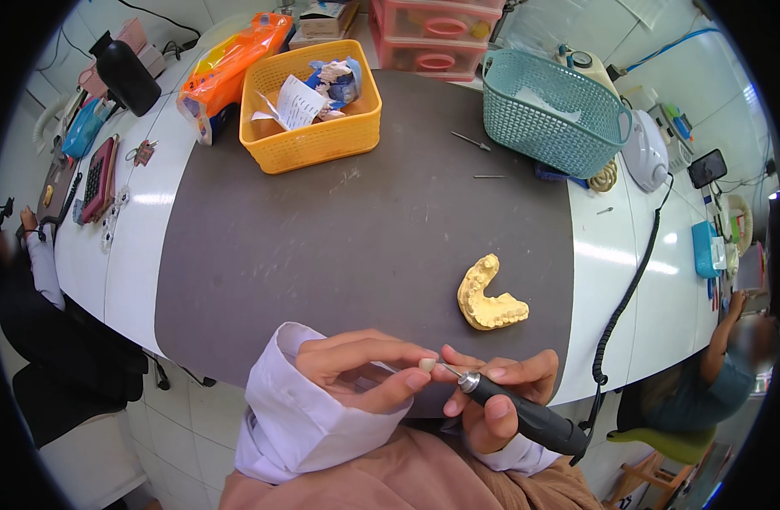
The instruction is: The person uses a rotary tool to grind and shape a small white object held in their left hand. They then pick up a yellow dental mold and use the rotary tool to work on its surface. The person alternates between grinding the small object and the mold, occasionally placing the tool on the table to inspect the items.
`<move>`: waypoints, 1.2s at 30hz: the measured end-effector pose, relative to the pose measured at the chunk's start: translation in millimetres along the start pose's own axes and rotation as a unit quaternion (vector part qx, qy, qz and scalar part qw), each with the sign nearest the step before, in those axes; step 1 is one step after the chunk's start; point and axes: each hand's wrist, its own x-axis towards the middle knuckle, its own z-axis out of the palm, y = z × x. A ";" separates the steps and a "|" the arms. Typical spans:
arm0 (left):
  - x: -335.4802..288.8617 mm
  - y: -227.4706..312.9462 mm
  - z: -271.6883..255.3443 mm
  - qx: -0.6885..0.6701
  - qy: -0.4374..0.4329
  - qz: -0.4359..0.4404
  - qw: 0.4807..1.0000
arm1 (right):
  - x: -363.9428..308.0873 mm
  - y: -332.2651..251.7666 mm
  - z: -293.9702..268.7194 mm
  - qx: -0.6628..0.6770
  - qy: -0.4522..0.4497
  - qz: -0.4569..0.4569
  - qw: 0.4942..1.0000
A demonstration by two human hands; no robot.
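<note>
Between the thumb and fingers of my left hand (360, 365) is a small ivory dental crown (426, 365). My right hand (513, 382) grips a black dental handpiece (530, 418) with a silver collar. Its thin bur (449, 368) points left, with the tip at or very close to the crown; whether they touch I cannot tell. A coiled black cord (600, 374) runs from the handpiece's rear up the right side. Just beyond my right hand, a yellow plaster dental model (485, 302), horseshoe-shaped with teeth, rests on the grey mat (339, 246).
A yellow basket (313, 153) holding crumpled papers stands at the back left, a teal basket (539, 127) at the back right. Two loose burs, one a silver bit (471, 140), lie nearby. A white control unit (646, 151) stands right. Other people sit at both sides.
</note>
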 end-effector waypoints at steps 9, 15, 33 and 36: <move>-2.2 -11.9 0.1 -0.269 -0.062 -0.132 0.952 | 1.4 11.7 -14.9 0.032 -0.081 -0.120 0.989; -4.6 -32.3 8.6 -0.350 -0.085 -0.073 0.930 | 0.7 7.4 -15.2 0.038 -0.104 -0.102 0.989; -1.5 -11.2 16.6 -0.053 0.011 0.021 0.998 | 29.6 -90.3 -68.0 -0.293 0.093 0.103 0.946; 0.5 -13.0 20.6 0.000 0.009 0.049 0.999 | 32.4 -112.6 -91.2 -0.385 0.048 0.227 0.893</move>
